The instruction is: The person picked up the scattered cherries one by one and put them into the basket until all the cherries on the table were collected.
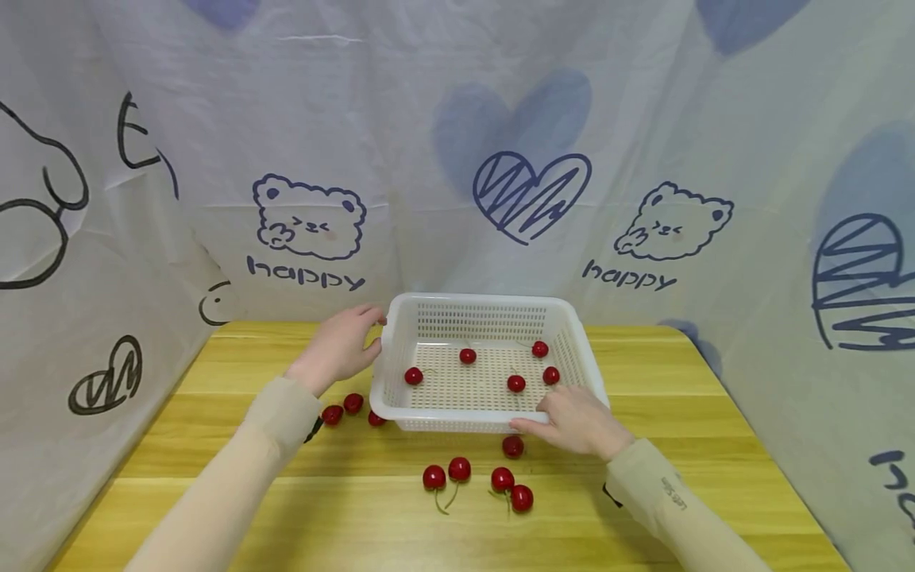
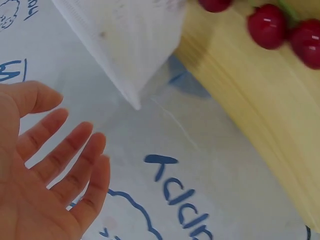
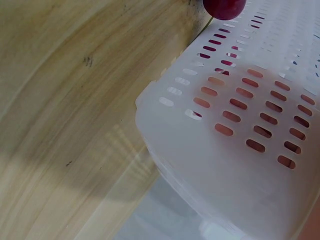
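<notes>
A white plastic basket (image 1: 457, 416) with slotted walls holds several red cherries (image 1: 516, 384), spread over its floor. My right hand (image 1: 581, 419) grips the basket's front rim near the right corner, thumb outside and fingers inside. Through the slots of the basket wall (image 3: 200, 155), those fingers show pinkish in the right wrist view. At the basket's left side is my left hand (image 1: 341, 343), its fingertips right by the rim in the head view. The left wrist view shows this hand (image 2: 60, 165) with relaxed, spread fingers and nothing in them, apart from the basket corner (image 2: 132, 75).
Several cherries lie on the wooden table (image 1: 343, 508) in front of the basket, some with green stems, such as one cherry (image 1: 434, 477). Left of the basket sit more, including a cherry (image 1: 332, 415). A printed white cloth (image 1: 429, 262) hangs behind the table and along both sides.
</notes>
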### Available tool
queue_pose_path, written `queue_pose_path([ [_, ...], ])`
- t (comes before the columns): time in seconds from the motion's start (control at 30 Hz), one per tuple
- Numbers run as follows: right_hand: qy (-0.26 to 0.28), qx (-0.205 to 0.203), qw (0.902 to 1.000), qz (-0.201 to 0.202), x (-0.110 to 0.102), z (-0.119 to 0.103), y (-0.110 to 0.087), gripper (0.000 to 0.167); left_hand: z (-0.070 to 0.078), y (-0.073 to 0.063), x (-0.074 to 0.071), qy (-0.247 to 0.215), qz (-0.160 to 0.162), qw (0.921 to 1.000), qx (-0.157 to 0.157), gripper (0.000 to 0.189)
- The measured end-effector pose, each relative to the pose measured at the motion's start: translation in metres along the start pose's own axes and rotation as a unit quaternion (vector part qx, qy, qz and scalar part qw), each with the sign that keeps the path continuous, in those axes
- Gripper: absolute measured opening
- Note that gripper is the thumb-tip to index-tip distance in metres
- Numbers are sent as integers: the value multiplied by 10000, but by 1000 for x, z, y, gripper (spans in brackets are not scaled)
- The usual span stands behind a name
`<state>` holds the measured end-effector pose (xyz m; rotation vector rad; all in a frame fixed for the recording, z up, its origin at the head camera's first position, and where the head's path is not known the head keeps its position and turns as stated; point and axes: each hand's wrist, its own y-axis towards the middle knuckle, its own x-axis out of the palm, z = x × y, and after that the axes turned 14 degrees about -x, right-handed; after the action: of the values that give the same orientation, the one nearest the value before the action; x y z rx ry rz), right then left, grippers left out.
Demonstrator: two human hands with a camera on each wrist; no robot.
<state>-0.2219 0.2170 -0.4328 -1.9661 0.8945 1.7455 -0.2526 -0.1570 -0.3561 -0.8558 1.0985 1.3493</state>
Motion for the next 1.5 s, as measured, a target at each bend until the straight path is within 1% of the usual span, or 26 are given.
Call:
queue_pose_path([
  [0.13,21,-6,10000,14,0,0,0,58,-13,-9,3,-95,224,9997,-69,39],
  [0.43,38,30,10000,-6,1,0,0,59,-40,-25,12,-66,642,9979,-83,47],
  [0.53,-21,20,10000,22,1,1,0,59,-47,-31,16,-48,729,9973,-101,48],
  [0.6,-61,4,10000,42,1,1,0,59,-51,-35,18,6,729,9972,-137,50],
  [0.77,-75,-5,10000,35,1,0,0,58,-60,-46,25,120,427,9984,-341,55],
  [0.9,-67,-13,10000,55,0,0,0,58,-65,-52,34,236,150,9986,-438,59],
  [1.03,-65,-37,10000,55,1,0,0,58,-66,-58,42,370,-144,9977,-545,61],
  [1.17,-26,-55,10000,58,1,1,1,58,-68,-65,49,458,-388,9961,-645,58],
  [1.37,11,-46,10000,49,1,1,1,59,-72,-71,59,740,-728,9922,-689,55],
  [1.5,8,-36,10000,33,1,1,0,59,-73,-75,62,831,-912,9901,-675,55],
])
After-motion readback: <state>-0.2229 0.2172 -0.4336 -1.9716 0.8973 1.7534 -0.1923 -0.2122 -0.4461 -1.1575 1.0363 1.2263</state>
